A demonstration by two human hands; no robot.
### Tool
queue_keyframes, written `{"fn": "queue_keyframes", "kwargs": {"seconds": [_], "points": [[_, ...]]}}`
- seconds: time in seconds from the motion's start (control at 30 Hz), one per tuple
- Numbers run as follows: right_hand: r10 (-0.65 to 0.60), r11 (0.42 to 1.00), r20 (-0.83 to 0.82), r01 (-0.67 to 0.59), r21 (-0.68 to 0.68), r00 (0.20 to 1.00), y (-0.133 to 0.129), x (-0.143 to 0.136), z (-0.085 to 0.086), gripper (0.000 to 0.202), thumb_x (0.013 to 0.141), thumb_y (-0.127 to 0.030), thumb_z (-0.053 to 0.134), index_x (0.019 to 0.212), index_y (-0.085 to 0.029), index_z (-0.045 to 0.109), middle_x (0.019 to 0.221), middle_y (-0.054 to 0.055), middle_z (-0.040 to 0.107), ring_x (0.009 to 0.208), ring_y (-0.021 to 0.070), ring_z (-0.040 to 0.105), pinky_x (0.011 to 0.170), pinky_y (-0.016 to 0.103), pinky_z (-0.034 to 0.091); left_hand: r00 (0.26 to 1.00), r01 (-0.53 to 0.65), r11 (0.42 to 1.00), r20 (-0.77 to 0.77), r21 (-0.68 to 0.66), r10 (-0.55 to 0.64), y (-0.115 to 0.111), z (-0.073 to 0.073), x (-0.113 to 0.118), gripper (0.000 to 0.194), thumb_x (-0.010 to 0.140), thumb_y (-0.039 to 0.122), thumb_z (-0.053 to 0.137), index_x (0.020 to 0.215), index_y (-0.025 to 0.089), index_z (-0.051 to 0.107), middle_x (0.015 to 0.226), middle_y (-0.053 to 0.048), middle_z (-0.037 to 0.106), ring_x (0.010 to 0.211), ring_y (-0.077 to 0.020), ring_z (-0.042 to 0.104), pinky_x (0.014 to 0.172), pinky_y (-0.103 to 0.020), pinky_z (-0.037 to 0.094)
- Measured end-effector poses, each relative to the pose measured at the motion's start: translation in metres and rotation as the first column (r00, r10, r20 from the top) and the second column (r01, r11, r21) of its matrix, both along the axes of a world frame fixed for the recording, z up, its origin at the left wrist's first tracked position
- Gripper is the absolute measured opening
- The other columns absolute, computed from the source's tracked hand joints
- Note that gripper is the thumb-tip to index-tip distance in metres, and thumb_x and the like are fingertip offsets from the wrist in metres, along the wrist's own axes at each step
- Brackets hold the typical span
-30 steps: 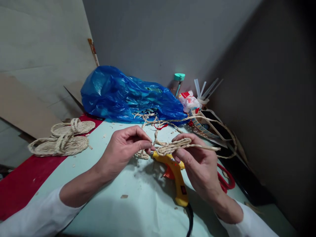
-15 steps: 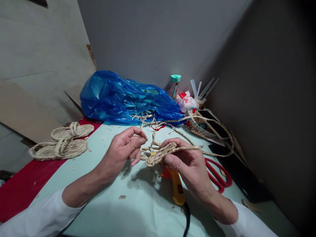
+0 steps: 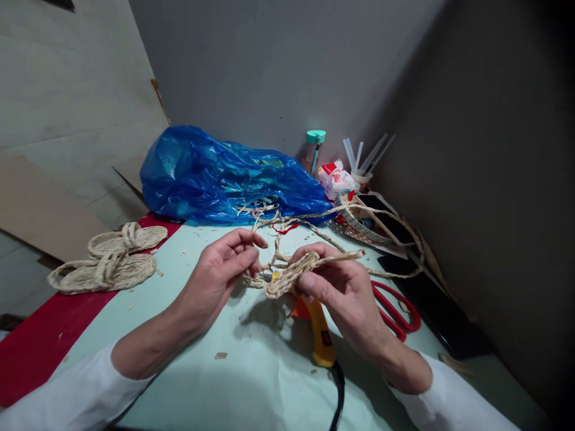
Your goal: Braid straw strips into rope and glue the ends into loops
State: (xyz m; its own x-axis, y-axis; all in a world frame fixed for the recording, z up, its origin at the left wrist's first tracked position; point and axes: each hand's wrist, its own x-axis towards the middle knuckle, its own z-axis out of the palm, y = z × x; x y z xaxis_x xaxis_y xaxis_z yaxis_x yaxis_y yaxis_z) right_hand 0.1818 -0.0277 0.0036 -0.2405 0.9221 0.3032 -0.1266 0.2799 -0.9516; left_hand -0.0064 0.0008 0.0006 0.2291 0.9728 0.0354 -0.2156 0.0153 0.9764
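In my right hand [image 3: 345,293] is a small oval coil of braided straw cord [image 3: 291,276], pinched between thumb and fingers, with a loose cord end pointing right. My left hand [image 3: 227,266] hovers just left of the coil, fingers loosely bent and thumb apart from the index finger, holding nothing. Under the coil lies a yellow glue gun [image 3: 322,335] with an orange trigger, partly hidden by my right hand. Behind both hands, a long braided cord [image 3: 386,211] loops across the table. Another small straw piece [image 3: 254,282] lies partly hidden near my left fingertips.
Two straw sandals [image 3: 108,269] rest on the red strip at left. A blue plastic bag [image 3: 215,179] lies along the back. Red-handled scissors [image 3: 402,311] and a black flat object [image 3: 435,311] are at right. A cup of glue sticks [image 3: 362,176] stands behind.
My right hand has tilted the coil slightly, and its loose end now points a little higher. My left thumb and fingers have shifted slightly left. The whole view has moved a little.
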Motion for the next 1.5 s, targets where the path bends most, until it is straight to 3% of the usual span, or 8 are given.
{"fn": "queue_keyframes", "kwargs": {"seconds": [0.37,0.47,0.57,0.67,0.8,0.97,1.23,1.5], "points": [[0.066,0.978,-0.274,-0.116,-0.172,0.96,0.003,0.003,0.0,0.028,0.079,-0.047,0.067,0.082,-0.019,0.062,0.064,-0.001,0.046,0.053,0.0116,0.039,0.047,0.025,0.033,0.932,-0.32,0.947,0.18,0.005,0.314,0.011,0.008,-0.01,0.03,0.083,0.019,0.064,0.061,0.017,0.044,0.057,0.006,0.033,0.05,-0.0065,0.03,0.048,-0.019,0.032],[0.054,0.971,-0.303,-0.122,-0.208,0.951,0.007,0.005,0.004,0.03,0.077,-0.05,0.066,0.078,-0.021,0.059,0.06,-0.002,0.039,0.052,0.012,0.033,0.046,0.025,0.032,0.949,-0.287,0.958,0.136,-0.014,0.286,0.011,0.008,-0.012,0.042,0.085,0.022,0.064,0.057,0.018,0.034,0.052,0.008,0.024,0.045,-0.0051,0.023,0.043,-0.018,0.026],[0.061,0.967,-0.327,-0.138,-0.216,0.943,0.008,0.006,0.004,0.027,0.076,-0.045,0.068,0.079,-0.02,0.06,0.062,-0.002,0.042,0.054,0.0116,0.036,0.048,0.025,0.033,0.971,-0.221,0.975,0.1,0.027,0.217,0.008,0.005,-0.009,0.032,0.083,0.017,0.067,0.062,0.017,0.043,0.053,0.007,0.038,0.047,-0.0044,0.038,0.048,-0.017,0.035],[0.076,0.959,-0.317,-0.156,-0.236,0.945,0.007,0.004,0.005,0.024,0.077,-0.04,0.07,0.081,-0.018,0.062,0.064,-0.002,0.042,0.054,0.0106,0.037,0.048,0.024,0.033,0.996,-0.034,0.998,0.082,0.048,0.03,0.002,0.004,-0.003,0.013,0.083,0.014,0.066,0.078,0.019,0.055,0.06,0.004,0.056,0.052,-0.0078,0.055,0.053,-0.019,0.045],[0.088,0.956,-0.3,-0.165,-0.244,0.95,0.006,0.003,0.007,0.023,0.077,-0.038,0.071,0.08,-0.017,0.062,0.063,-0.002,0.042,0.053,0.0095,0.036,0.048,0.023,0.033,0.976,0.209,0.977,0.069,-0.045,-0.206,-0.006,0.003,0.002,0.007,0.088,0.019,0.06,0.081,0.017,0.06,0.061,0.002,0.062,0.037,-0.0068,0.048,0.04,-0.02,0.044],[0.09,0.95,-0.318,-0.178,-0.258,0.944,0.008,0.002,0.006,0.022,0.075,-0.036,0.072,0.079,-0.016,0.063,0.065,-0.001,0.047,0.053,0.0092,0.039,0.047,0.022,0.032,0.973,0.183,0.98,0.158,-0.08,-0.169,-0.007,0.003,-0.001,0.026,0.09,0.026,0.06,0.066,0.016,0.053,0.049,0.006,0.042,0.039,-0.0055,0.041,0.038,-0.017,0.038],[0.146,0.945,-0.228,-0.203,-0.256,0.963,0.008,0.004,-0.002,0.02,0.082,-0.036,0.069,0.081,-0.016,0.063,0.072,0.0,0.049,0.061,0.0102,0.043,0.056,0.023,0.038,0.896,0.413,0.908,0.208,-0.072,-0.392,-0.01,0.003,-0.001,0.032,0.082,0.038,0.07,0.103,0.015,0.064,0.085,-0.004,0.058,0.067,-0.0114,0.055,0.056,-0.022,0.048],[0.172,0.975,-0.077,-0.181,-0.131,0.982,0.006,0.007,-0.006,0.013,0.089,-0.031,0.064,0.089,-0.018,0.066,0.084,0.001,0.055,0.071,0.0116,0.05,0.063,0.023,0.04,0.906,0.423,0.888,0.105,-0.182,-0.41,-0.012,0.006,-0.001,0.018,0.08,0.024,0.071,0.093,0.014,0.065,0.077,0.0,0.057,0.062,-0.0062,0.047,0.054,-0.016,0.039]]}}
